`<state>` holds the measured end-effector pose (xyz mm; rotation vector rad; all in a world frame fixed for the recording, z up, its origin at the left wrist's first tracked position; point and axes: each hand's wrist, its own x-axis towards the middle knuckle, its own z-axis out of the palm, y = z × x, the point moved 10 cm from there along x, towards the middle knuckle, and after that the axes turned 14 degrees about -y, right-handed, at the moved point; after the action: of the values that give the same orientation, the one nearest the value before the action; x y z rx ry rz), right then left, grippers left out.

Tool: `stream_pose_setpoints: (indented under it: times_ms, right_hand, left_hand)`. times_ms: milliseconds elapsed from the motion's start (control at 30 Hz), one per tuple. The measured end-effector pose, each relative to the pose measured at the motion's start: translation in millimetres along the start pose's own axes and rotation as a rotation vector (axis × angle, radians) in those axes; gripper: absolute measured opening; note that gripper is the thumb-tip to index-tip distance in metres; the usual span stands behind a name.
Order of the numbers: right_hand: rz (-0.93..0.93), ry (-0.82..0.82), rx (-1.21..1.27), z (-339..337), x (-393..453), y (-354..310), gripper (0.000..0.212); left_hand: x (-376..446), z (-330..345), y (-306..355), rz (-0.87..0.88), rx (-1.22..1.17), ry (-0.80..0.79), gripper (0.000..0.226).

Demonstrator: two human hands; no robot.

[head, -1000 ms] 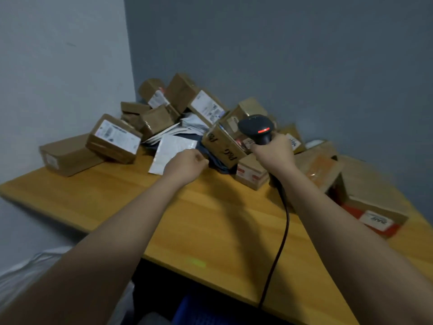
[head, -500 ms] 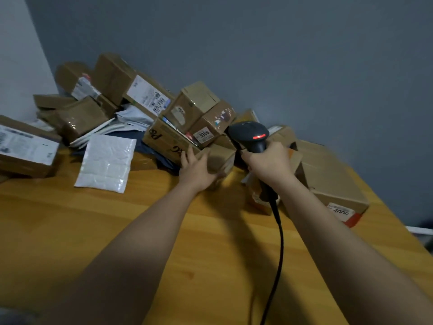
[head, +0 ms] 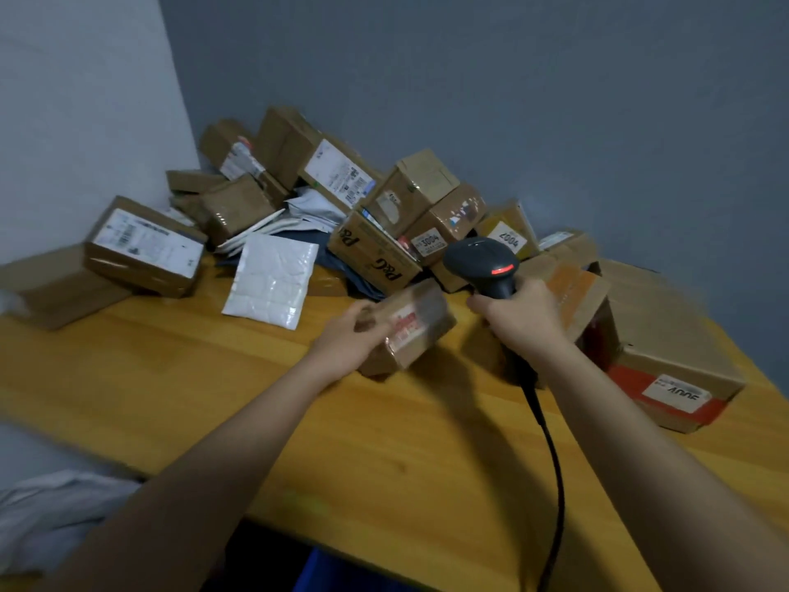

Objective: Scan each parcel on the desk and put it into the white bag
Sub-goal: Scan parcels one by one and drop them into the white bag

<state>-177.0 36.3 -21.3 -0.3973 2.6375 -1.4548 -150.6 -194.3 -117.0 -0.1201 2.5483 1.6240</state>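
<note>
Item: small cardboard parcel [head: 410, 331], brown, with a red-and-white label on its upper face; print blurred and unreadable. It was held by the left hand [head: 348, 339], fingers curled round its near-left end, just above the wooden desk [head: 213, 390], with its shadow below it. Whether its far corner touched the desk could not be told.

Item: handheld barcode scanner [head: 482, 260], black, with a lit red strip on the head. It was gripped by the right hand [head: 518, 311], fist closed round the handle; the handle itself was hidden inside the fist. Its black cable [head: 550, 463] ran toward 6 o'clock and was cut off at the lower frame edge. The scanner sat just beside the parcel, at its 2 o'clock.

Item: parcel pile [head: 324, 198], at 12 o'clock from the hands, against the grey wall; cartons were stacked and tilted, with several faces hidden by neighbours. One carton [head: 375, 254] bore "P&G", upside down. Labels "3004" and "2004" were legible; other labels were too small to read.

Item: white padded mailer [head: 271, 286], flat on the desk, at 10 o'clock from the held parcel and well apart from it.

Item: large carton with red base [head: 666, 348], at 3 o'clock, partly behind the right forearm; its label could only be partly made out.

Item: white bag [head: 55, 514], at 8 o'clock, below the desk edge, crumpled, cut off at the left frame edge; its opening was not visible.
</note>
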Motion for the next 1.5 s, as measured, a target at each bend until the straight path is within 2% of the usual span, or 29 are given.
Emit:
stream_pose_setpoints:
  times_ms: [67, 100, 233, 333, 433, 500, 633, 667, 800, 867, 933, 1033, 1100, 1233, 1433, 1500]
  right_hand:
    - [-0.009, -0.032, 0.06, 15.4, -7.9, -4.5, 0.013]
    - [-0.016, -0.039, 0.093, 23.7, -11.3, -7.6, 0.014]
    - [-0.085, -0.08, 0.237, 60.9, -24.6, -33.2, 0.016]
    - [-0.116, -0.155, 0.439, 90.8, -32.4, -54.6, 0.017]
    - [-0.131, -0.158, 0.507, 111.7, -39.1, -70.4, 0.017]
    - [-0.125, -0.15, 0.494, 125.4, -41.4, -74.9, 0.019]
    - [-0.058, -0.12, 0.428, 152.4, -41.9, -64.6, 0.02]
    - [-0.038, -0.124, 0.424, 158.8, -42.4, -60.5, 0.02]
    - [0.025, -0.137, 0.454, 171.3, -46.9, -49.0, 0.018]
    - [0.039, -0.149, 0.479, 171.3, -50.2, -45.7, 0.019]
    - [0.029, -0.163, 0.481, 167.3, -56.3, -45.3, 0.017]
    - [0.002, -0.205, 0.438, 158.0, -71.1, -43.1, 0.014]
    - [-0.001, -0.255, 0.38, 153.0, -83.9, -37.2, 0.014]
    - [0.01, -0.313, 0.205, 154.5, -108.5, -20.9, 0.016]
    - [-0.045, -0.273, 0.108, 168.3, -136.9, -16.5, 0.019]
    - [-0.045, -0.255, 0.096, 172.5, -141.7, -13.8, 0.02]
  left_hand:
    - [-29.7, -10.7, -17.5, -0.068, -0.37, -0.029, 0.044]
    - [-43.1, -15.6, -23.7, -0.093, -0.472, -0.039, 0.043]
    - [-86.3, -38.0, -32.1, -0.086, -0.669, -0.034, 0.048]
    - [-110.3, -51.6, -39.4, -0.109, -0.656, -0.034, 0.05]
    - [-130.2, -61.5, -52.6, -0.132, -0.625, -0.005, 0.055]
    - [-138.8, -69.7, -61.7, -0.141, -0.593, 0.04, 0.072]
    - [-154.8, -78.9, -61.9, -0.088, -0.599, 0.123, 0.13]
    - [-158.1, -81.7, -59.5, -0.06, -0.553, 0.149, 0.134]
    - [-165.5, -81.7, -52.7, -0.007, -0.288, 0.122, 0.132]
    - [-167.1, -80.1, -57.0, -0.016, -0.254, 0.109, 0.105]
    - [-166.9, -82.2, -70.4, -0.041, -0.335, 0.107, 0.081]
    - [-167.8, -88.4, -91.8, -0.03, -0.462, 0.127, 0.086]
    - [-170.4, -92.4, -101.6, -0.015, -0.446, 0.166, 0.088]
    - [-173.2, -98.3, -102.8, 0.04, -0.409, 0.226, 0.078]
    - [-172.8, -92.7, -92.0, 0.033, -0.231, 0.2, 0.107]
    - [-174.9, -90.5, -92.7, 0.028, -0.219, 0.202, 0.11]
